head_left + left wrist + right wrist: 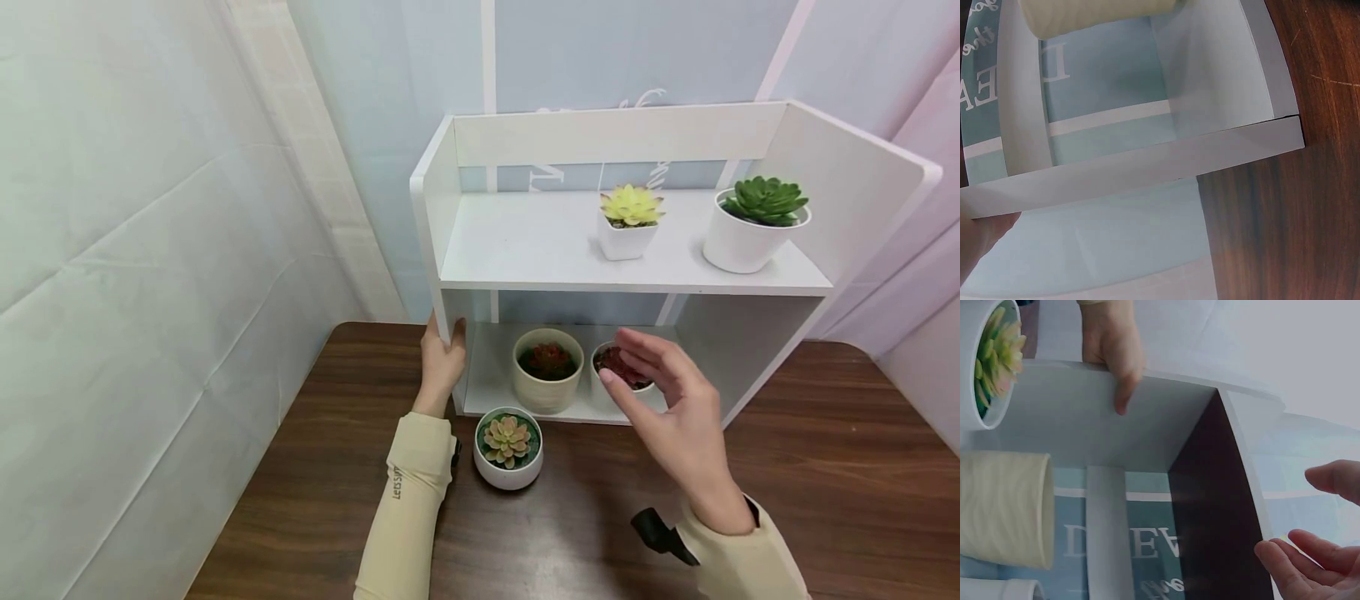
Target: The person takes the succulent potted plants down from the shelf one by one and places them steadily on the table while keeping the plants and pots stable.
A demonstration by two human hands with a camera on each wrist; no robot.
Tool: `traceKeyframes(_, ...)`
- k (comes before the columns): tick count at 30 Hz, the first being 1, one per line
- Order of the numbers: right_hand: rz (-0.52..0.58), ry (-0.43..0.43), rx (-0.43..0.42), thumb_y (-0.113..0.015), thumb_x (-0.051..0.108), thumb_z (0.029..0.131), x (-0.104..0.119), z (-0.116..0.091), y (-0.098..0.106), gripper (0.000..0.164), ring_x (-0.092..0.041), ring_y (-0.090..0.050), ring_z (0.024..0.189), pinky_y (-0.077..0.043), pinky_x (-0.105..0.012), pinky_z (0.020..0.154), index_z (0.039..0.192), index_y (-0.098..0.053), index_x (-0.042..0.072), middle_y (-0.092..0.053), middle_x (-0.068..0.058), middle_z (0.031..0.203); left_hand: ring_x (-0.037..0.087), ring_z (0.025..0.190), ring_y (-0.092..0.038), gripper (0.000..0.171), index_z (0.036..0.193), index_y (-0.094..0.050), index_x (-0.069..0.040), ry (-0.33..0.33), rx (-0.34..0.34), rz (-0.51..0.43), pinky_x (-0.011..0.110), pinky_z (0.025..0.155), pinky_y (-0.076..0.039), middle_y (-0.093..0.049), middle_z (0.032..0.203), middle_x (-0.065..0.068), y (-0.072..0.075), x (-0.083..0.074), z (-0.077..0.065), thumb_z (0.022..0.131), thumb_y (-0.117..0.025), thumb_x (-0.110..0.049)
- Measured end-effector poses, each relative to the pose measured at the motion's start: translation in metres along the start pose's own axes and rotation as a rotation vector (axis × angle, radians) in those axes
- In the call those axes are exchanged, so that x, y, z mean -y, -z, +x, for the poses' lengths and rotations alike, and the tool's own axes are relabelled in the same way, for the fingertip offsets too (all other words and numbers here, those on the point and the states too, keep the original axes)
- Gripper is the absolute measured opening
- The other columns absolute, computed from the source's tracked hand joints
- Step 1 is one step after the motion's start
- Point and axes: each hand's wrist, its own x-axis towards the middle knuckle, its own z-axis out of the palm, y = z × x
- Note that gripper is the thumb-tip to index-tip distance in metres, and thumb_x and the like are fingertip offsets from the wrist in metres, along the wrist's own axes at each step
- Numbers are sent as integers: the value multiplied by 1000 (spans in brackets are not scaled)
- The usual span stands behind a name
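A white two-tier shelf (517, 242) stands on the table. My left hand (441, 362) grips its left side panel, with the thumb on the inner face and the other fingers behind the outer face. My right hand (678, 417) is raised before the lower tier, thumb and fingers spread apart with nothing between them. It partly hides a white pot (606, 396) holding a dark red succulent. Left of that pot, on the lower tier, sits a ribbed cream pot (546, 393) with a red plant. A low white bowl (508, 477) with a pale succulent rests on the table near my left wrist.
On the upper tier are a square white pot (626, 242) with a yellow-green succulent and a round white pot (738, 242) with a green one. Dark wooden table (570, 533) extends in front. Pale curtains (135, 250) hang at the left and behind.
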Motion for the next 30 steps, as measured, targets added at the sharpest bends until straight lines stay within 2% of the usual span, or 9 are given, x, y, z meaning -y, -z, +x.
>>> traceKeyframes(4, 30, 41, -45, -72, -17, 73, 3, 9, 3, 50, -5, -63, 105, -48, -16, 91, 121, -60, -6, -64, 0, 119, 47, 123, -48, 39, 134, -42, 11, -9, 10, -3, 60, 100, -40, -51, 128, 33, 4, -20, -6, 96, -48, 4)
traceKeyframes(7, 39, 50, -83, -71, -18, 73, 7, 17, 5, 50, -8, -62, 109, -48, -19, 93, 121, -60, -7, -64, -6, 120, 49, 122, -48, 39, 133, -42, 12, -22, 12, -9, 61, 99, -40, -51, 128, 34, 5, -26, -8, 95, -47, 4)
traceKeyframes(15, 32, 38, -153, -73, -13, 74, 12, 34, 7, 50, -14, -61, 111, -48, -21, 95, 121, -61, -4, -62, -9, 119, 49, 122, -48, 39, 133, -42, 12, -34, 11, -5, 61, 99, -40, -51, 127, 34, 6, -27, -8, 96, -47, 4)
traceKeyframes(22, -17, -8, -147, -75, -7, 76, 13, 43, 6, 51, -12, -60, 113, -47, -19, 96, 124, -60, 0, -60, -11, 122, 48, 122, -49, 38, 132, -43, 12, -31, 4, 5, 60, 99, -41, -51, 126, 35, 5, -26, -7, 95, -47, 5)
traceKeyframes(30, -110, -45, -141, -76, -1, 77, 12, 54, 6, 52, -7, -58, 113, -45, -17, 97, 127, -58, -1, -58, -12, 125, 45, 125, -47, 42, 138, -42, 6, -30, 1, -3, 60, 101, -40, -50, 131, 29, -1, 10, 2, 97, -48, 1)
